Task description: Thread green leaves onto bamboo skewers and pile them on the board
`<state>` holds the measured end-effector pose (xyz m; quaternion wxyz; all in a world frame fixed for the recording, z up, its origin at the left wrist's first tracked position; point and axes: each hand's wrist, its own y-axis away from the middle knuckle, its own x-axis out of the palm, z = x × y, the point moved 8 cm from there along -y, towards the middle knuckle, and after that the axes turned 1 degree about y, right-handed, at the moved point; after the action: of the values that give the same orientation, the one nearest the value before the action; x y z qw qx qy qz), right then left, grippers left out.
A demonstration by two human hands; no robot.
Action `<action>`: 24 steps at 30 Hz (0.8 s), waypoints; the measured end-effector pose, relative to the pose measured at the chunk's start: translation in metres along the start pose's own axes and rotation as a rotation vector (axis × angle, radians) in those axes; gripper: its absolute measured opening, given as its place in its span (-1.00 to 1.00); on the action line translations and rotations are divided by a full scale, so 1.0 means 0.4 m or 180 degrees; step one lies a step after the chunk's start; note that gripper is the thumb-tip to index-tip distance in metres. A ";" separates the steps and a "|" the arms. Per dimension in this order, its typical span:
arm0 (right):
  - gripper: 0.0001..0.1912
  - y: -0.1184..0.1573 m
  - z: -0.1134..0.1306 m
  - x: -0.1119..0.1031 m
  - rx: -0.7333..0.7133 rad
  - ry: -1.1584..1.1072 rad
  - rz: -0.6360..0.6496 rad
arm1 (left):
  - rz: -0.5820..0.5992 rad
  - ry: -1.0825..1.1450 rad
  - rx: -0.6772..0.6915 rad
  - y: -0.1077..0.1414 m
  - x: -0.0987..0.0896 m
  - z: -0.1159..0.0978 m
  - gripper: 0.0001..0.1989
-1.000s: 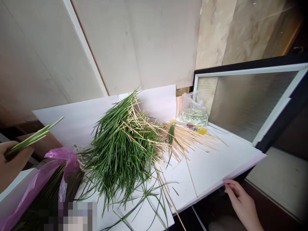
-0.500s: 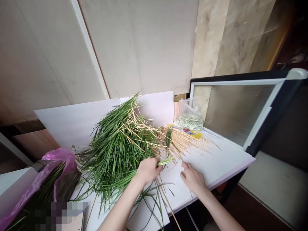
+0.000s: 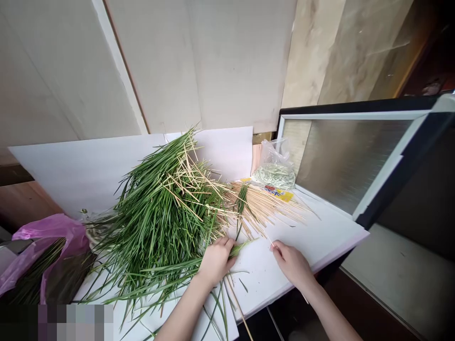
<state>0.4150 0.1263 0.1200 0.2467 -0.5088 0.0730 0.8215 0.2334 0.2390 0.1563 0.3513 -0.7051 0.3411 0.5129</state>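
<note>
My left hand is closed around a small bunch of green stalks, whose pale ends point right while long leaves trail left. My right hand pinches a thin wooden skewer between thumb and fingers, to the right of the stalks. Behind my left hand rises a large heap of long green leaves, with several skewers lying across its top. More skewers are fanned out on the white table, with a small green bunch on them.
A clear bag of pale green pieces stands at the back, beside a framed glass panel. At the left is a pink plastic bag with dark stalks. A yellow packet lies by the skewers. White board leans behind the heap.
The view has shifted slightly to the right. My right hand now pinches a skewer whose tip shows. The stalks in my left hand show less beyond the fingers.
</note>
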 end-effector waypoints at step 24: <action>-0.55 0.118 0.075 0.081 -0.0668 -0.2365 0.0866 | -0.0865 0.3682 -0.0829 0.012 -0.012 0.095 -0.60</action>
<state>0.3567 0.1071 0.0995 0.0921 -0.1855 -0.0386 0.9775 0.2098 0.2692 0.1515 0.0821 -0.9439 0.3180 0.0347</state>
